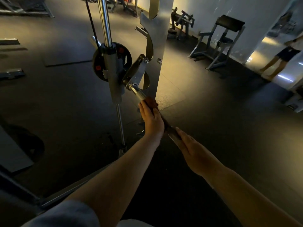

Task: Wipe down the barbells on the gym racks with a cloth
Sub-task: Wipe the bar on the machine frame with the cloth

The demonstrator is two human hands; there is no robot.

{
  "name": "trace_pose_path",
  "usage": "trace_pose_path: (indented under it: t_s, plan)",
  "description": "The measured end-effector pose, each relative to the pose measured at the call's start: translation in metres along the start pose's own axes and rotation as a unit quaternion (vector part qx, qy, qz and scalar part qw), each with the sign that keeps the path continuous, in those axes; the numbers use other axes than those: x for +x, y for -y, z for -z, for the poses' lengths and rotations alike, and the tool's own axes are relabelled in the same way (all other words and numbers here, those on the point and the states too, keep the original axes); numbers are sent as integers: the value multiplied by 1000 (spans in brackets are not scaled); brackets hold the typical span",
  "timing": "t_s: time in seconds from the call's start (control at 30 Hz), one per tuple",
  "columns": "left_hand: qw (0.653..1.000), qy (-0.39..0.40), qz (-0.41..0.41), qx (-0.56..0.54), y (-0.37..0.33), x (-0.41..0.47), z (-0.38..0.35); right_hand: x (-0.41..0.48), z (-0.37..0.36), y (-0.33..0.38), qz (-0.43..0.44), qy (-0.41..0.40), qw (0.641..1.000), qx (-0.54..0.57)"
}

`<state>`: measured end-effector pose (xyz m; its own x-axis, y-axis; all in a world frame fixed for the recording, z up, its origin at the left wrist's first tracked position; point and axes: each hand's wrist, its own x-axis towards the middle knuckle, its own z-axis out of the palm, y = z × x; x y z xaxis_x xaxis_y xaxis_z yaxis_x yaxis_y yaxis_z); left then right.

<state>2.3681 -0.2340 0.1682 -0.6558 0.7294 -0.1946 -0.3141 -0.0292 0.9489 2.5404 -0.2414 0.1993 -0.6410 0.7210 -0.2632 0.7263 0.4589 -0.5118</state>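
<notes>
A chrome barbell (pixel 139 93) runs from the rack's hook down towards me. A reddish-brown cloth (pixel 151 102) is wrapped around the bar just below the shiny end. My left hand (pixel 151 119) is closed over the cloth and the bar. Lower on the same bar, my right hand (pixel 193 149) grips the bare shaft. The bar between my hands is dark and partly hidden by my fingers.
The grey rack upright (pixel 159 46) with hook slots stands right behind the bar. A chrome guide rod (pixel 105 22) and a black weight plate (pixel 126 58) are to the left. A bench frame (pixel 219 41) stands at the back right, near a person's legs (pixel 277 63).
</notes>
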Motion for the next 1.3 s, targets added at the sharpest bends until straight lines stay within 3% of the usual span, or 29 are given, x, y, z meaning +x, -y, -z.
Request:
trace_pose_path:
  t_s: [0.2,0.37,0.63,0.83,1.1,1.3]
  plan:
    - [999,31,-23,9,17,-58,-13,-16,3,-4,5,1,999,54]
    - [1000,12,21,14,4,-29,-11,-32,0,-15,-23,8,1000,17]
    - [999,35,-32,18,39,-94,-26,-43,-1,-24,4,-7,999,51]
    - [999,24,-2,20,20,-73,-21,-52,1,-26,-6,2,997,74]
    - [999,30,-32,21,47,-124,-37,-61,0,-40,14,2,995,95]
    - [999,11,-20,37,38,-108,-37,-77,3,-40,16,4,993,114]
